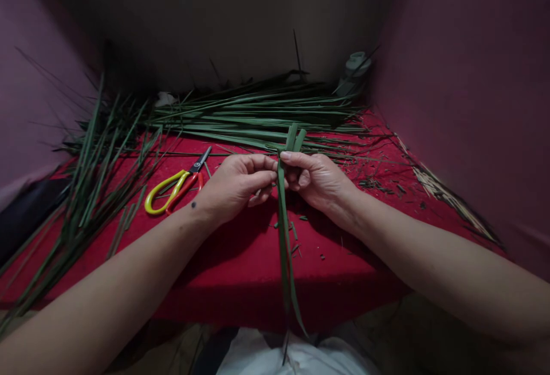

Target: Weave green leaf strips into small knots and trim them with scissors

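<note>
Near the middle of the view, both hands meet on a folded green leaf strip (282, 209). My left hand (247, 183) pinches it from the left, thumb and forefinger together at the fold. From the right, my right hand (318, 177) grips the same spot, with its thumb on top and the other fingers curled beneath. Two short leaf ends stick up above the fingertips, while long ends hang down past the table's front edge. Scissors (174, 192) with yellow and red handles lie just left of my left hand.
Long green leaves (240, 120) lie across the back of the red table (240, 272). Another leaf pile (92, 186) covers the left side. A pale bottle (356, 71) stands at the back right. Pale thin sticks (451, 200) line the right edge, and small cuttings are scattered about.
</note>
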The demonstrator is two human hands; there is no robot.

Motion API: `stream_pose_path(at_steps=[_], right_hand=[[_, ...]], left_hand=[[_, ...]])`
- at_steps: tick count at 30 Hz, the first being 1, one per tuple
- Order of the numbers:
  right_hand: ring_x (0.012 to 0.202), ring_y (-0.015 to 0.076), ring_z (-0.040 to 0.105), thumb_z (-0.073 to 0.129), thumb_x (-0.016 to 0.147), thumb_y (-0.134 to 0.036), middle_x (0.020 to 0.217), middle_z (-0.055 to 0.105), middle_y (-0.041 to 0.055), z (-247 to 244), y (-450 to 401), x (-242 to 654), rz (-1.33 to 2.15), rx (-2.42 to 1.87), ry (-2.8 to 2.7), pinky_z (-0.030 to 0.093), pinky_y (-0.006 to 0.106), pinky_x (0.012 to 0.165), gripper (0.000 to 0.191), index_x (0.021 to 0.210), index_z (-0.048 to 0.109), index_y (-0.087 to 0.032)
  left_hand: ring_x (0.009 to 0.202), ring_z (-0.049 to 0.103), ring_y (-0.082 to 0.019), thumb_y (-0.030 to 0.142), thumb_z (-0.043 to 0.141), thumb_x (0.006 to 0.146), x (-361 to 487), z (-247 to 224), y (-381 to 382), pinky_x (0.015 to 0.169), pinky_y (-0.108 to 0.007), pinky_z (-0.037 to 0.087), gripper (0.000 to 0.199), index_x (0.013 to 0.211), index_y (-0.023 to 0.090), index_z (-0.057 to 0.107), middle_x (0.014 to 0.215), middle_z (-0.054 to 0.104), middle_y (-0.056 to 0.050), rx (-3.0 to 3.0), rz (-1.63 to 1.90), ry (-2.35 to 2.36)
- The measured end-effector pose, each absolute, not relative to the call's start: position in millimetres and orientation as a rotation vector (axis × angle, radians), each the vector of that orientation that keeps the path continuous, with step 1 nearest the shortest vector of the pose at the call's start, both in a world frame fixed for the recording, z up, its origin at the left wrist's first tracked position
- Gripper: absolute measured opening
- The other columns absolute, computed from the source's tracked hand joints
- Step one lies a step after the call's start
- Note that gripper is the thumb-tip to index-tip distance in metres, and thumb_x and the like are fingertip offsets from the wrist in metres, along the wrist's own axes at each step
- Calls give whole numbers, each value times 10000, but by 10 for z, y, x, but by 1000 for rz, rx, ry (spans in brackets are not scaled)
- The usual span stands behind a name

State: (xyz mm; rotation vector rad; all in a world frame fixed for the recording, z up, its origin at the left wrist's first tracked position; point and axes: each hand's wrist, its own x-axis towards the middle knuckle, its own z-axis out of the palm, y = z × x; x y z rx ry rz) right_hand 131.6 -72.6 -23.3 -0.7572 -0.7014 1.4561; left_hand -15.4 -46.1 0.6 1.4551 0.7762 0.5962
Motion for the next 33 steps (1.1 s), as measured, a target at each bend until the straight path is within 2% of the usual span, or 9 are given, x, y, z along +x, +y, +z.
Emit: stream_pose_path(at_steps=[7, 19, 26, 30, 33], right_hand=[[381, 81, 438, 680, 641, -194, 388, 477, -33, -217, -743, 1309, 1422, -794, -721, 323, 229, 409, 252, 442, 529, -160], [390, 77, 437, 690, 622, -176, 419, 517, -20, -193, -753, 1302, 1413, -774, -673, 310, 223, 394, 207, 462, 560, -152], [407, 70, 431, 709, 610, -179, 431, 508, -25, -202, -752, 1307, 1431, -768, -664, 286, 219, 390, 186, 483, 579, -139], [418, 59, 396, 743, 600, -214, 462, 499, -36, -205, -781, 1303, 1434, -802, -743, 270, 219, 398, 164, 566, 604, -133], [406, 53, 372, 752, 591, -220, 446, 470, -47, -212, -795, 1287, 1402, -825, -761, 241, 219, 387, 190, 556, 584, -137]], left_hand=[[444, 485, -62, 140, 609, 727, -151, 10, -480, 379, -159, 293, 96, 821, 137, 628, 670, 651, -38, 1309, 586, 745], [414, 428, -42, 141, 650, 695, -167, 9, -466, 364, -154, 272, 174, 862, 133, 603, 674, 632, -35, 1304, 557, 710], [396, 405, -36, 178, 619, 734, -152, 23, -493, 378, -164, 295, 92, 816, 139, 607, 612, 592, 8, 1472, 613, 750], [419, 397, -38, 220, 606, 754, -128, 83, -540, 390, -168, 296, 110, 806, 127, 635, 655, 611, -2, 1562, 605, 802], [454, 416, -52, 208, 569, 766, -115, 85, -551, 414, -171, 309, 131, 823, 122, 650, 666, 615, -6, 1623, 579, 782]])
